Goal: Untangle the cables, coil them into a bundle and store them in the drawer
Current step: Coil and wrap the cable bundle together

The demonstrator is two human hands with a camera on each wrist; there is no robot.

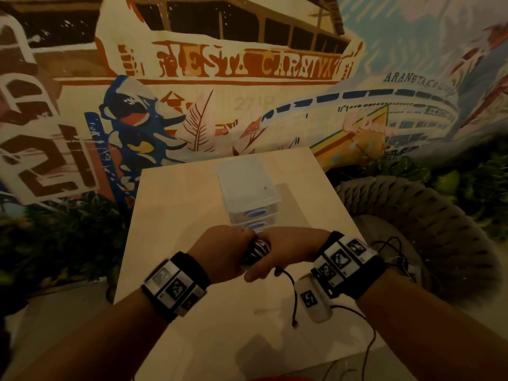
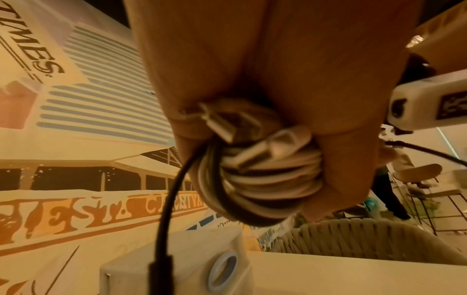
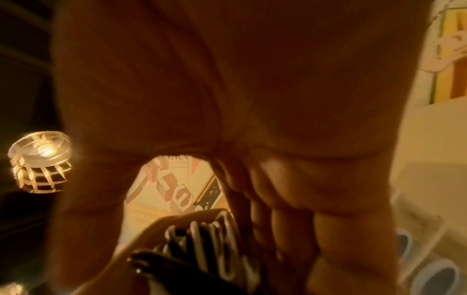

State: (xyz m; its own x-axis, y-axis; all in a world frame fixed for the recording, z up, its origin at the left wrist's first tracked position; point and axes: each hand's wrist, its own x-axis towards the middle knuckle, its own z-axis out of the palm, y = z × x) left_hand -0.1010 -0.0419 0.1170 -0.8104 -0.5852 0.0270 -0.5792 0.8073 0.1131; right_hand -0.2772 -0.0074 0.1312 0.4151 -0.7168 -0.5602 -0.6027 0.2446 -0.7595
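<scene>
Your left hand (image 1: 220, 250) clenches one side of the coiled cable bundle (image 1: 255, 253), black and white loops packed in your fist, above the table (image 1: 178, 193). Your right hand (image 1: 286, 251) grips its other side, fingers curled, so the coil's long axis runs between them. A loose black tail (image 1: 292, 295) hangs toward you. The drawer unit (image 1: 248, 188) stands just beyond your knuckles, drawers apparently closed; either hand reaches it equally.
</scene>
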